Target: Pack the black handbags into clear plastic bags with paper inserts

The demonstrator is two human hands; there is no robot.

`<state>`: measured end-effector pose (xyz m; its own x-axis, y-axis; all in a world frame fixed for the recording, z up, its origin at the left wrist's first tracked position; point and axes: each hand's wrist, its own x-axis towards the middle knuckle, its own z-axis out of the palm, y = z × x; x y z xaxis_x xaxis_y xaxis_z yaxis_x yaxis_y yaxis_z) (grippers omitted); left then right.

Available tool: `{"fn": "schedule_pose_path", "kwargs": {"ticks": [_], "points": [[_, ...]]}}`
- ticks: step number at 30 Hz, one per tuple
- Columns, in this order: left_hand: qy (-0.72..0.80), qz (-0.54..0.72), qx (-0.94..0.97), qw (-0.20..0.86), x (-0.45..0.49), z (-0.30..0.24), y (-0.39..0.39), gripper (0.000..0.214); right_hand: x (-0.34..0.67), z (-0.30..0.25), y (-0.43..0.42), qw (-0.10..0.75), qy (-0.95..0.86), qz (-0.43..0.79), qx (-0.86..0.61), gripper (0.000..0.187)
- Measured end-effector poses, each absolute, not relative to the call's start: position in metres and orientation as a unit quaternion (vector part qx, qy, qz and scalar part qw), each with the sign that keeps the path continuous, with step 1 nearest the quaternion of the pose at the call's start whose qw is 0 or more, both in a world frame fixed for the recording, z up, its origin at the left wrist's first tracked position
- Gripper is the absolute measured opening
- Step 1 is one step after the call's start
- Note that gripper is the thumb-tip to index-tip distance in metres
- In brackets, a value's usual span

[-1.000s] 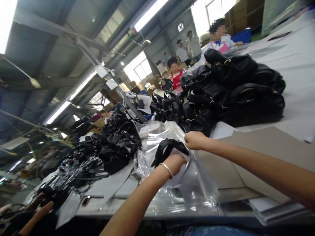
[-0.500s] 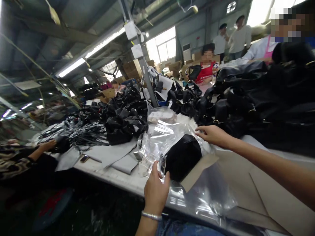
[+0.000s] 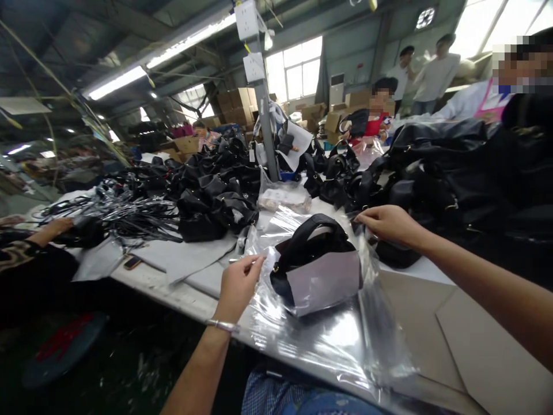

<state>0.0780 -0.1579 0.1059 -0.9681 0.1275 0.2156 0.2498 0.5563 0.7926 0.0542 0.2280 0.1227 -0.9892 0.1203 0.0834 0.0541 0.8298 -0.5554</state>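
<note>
A black handbag (image 3: 307, 248) with an arched handle sits tilted inside a clear plastic bag (image 3: 311, 340) on the table in front of me. A greyish-pink panel (image 3: 326, 280) covers the handbag's near face; whether it is paper or part of the handbag I cannot tell. At the left, my left hand (image 3: 238, 285), with a silver bracelet at its wrist, pinches the edge of the plastic. On the other side my right hand (image 3: 391, 226) is closed on the plastic bag's far right edge, thumb against fingers.
Black handbags are heaped behind (image 3: 207, 207) and to the right (image 3: 475, 184). Black straps (image 3: 142, 216) lie at the left, near another person's hand (image 3: 56, 227). A metal post (image 3: 268, 138), a phone (image 3: 132, 263) and brown cardboard (image 3: 496, 340) are around the work spot.
The handbag has turned so its handle and pinkish panel show. The brown strip by it is gone from view. My left hand moved left and up and closed on the plastic.
</note>
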Motion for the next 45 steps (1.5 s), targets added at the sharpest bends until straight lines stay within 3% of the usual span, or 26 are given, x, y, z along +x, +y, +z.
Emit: {"fn": "schedule_pose_path", "kwargs": {"ticks": [21,32,42,45], "points": [[-0.916,-0.311,-0.239,0.085,0.036,0.141,-0.168,0.033,0.098,0.151,0.226,0.028,-0.945,0.309,-0.101,0.031],[-0.915,-0.275,-0.268,0.127,0.005,0.194,-0.172,0.039,0.092,0.203,0.224,0.091,-0.934,0.337,-0.074,0.024],[-0.907,-0.301,-0.273,0.106,0.0,0.204,-0.173,0.048,0.099,0.194,0.226,0.104,-0.913,0.386,-0.08,0.025],[-0.909,-0.265,-0.304,0.104,-0.005,0.194,-0.174,0.041,0.104,0.187,0.219,0.096,-0.917,0.378,-0.086,0.023]]}}
